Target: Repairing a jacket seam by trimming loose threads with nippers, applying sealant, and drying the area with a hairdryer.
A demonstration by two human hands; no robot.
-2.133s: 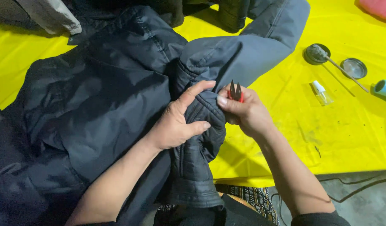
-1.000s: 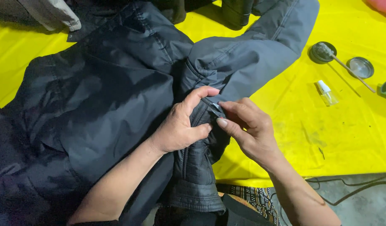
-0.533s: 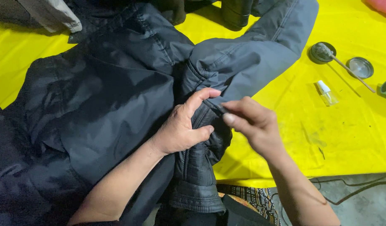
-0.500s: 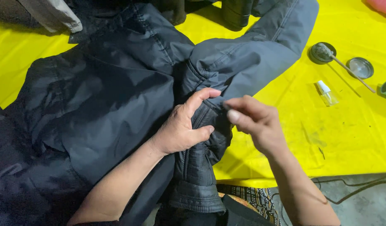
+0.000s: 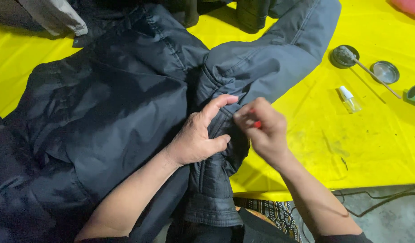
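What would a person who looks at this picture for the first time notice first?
First, the big dark jacket spread over the bright yellow table cover, filling the left and middle. At the centre, the left hand pinches a fold of the jacket near the sleeve seam, while the right hand works beside it with a small red-handled tool. At the upper right lie two round tins and a small clear bottle.

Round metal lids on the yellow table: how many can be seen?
2. One round lid lies right of the jacket sleeve, under a brush; the other lid lies further right. More may be hidden under the jacket.
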